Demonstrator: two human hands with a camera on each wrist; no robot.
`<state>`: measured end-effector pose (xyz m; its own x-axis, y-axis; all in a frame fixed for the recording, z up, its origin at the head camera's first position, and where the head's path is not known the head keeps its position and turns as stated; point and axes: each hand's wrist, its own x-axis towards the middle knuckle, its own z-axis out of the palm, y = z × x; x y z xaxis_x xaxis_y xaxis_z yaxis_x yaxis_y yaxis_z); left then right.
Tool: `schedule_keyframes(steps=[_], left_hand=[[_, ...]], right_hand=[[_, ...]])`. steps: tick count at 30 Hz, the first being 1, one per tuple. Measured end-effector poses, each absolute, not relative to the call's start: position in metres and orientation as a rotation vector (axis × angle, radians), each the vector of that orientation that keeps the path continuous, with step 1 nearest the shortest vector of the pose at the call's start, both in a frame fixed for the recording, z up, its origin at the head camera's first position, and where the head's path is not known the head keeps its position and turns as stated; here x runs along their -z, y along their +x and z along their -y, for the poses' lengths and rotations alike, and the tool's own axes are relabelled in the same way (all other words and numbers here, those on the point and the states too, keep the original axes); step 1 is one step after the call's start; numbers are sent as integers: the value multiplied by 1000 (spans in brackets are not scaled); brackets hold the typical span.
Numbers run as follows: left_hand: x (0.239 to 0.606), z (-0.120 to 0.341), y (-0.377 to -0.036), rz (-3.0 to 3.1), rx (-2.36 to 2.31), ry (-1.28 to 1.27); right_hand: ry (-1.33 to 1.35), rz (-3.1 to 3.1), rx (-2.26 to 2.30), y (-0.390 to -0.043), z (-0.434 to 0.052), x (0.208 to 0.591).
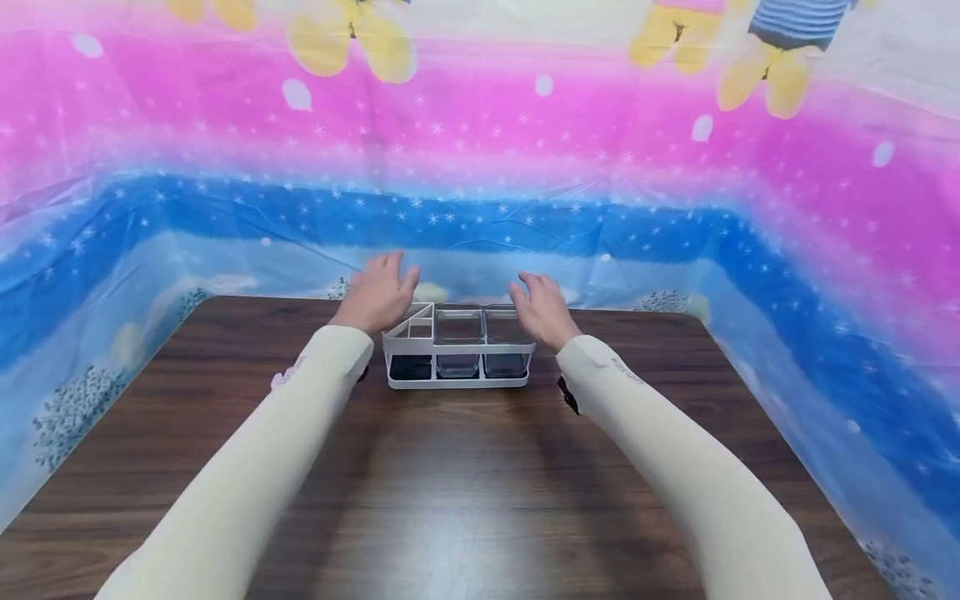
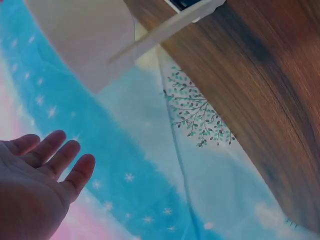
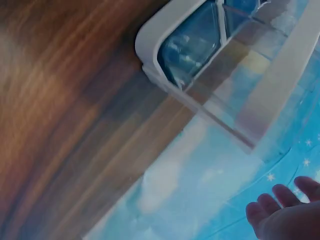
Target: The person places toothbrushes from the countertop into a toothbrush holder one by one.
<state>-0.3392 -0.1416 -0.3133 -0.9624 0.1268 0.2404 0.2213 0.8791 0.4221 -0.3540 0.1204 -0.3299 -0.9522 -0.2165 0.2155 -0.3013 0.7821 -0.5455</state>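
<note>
A bright printed sheet (image 1: pixel 480 167) in pink, blue and pale cloud bands hung round three sides of the scene, and in front of it stood a dark wood-grain bench (image 1: pixel 465 483) that filled the lower half of the head view. Two cream sleeves (image 1: pixel 247 467) reached across it toward a white organizer rack (image 1: pixel 457 358) that sat near the far edge, with clear bins (image 1: pixel 459 327) in its compartments. The left hand (image 1: pixel 378 292) hovered at the rack's left end and the right hand (image 1: pixel 542 310) at its right end, so the rack lay between the two grips and just under the fingertips. Both grips were spread: the wrist views showed the left-hand fingers (image 2: pixel 60 155) straight and apart over the sheet, and the right-hand fingers (image 3: pixel 280 200) loose and holding nothing, clear of the rack's wall. Whether either palm touched the frame could not be told from the head view. The risks, as a judgement, came from position: the rack stood close to the bench's far edge, beyond the grips, so an uneven push from one side might have skewed it or slid it toward the hanging sheet. A one-sided lift might have tilted it and let the loose-looking clear bins shift or tip out. Fingers closing on the thin rim rather than the end walls might have slipped.
</note>
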Motion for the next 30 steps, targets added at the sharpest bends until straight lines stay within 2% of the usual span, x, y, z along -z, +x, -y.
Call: schedule_keyframes(steps=[6,12,19,24,30], left_hand=[[295,168,-314,2717,828,-243],[286,194,-261,2644,811,-178],[326,236,-210,2770,648,-113],[360,261,-190,2912,621,-48],[387,271,-175,3011,595,-11]], right_hand=[[402,2780,-1032,-348,-133,341],[387,2713,-1126,-343,-139,349],[365,2685,-1154,-337,-129,354],[315,2643,-1166,-337,-127,356],[261,2655,-1205,-338,-129,365]])
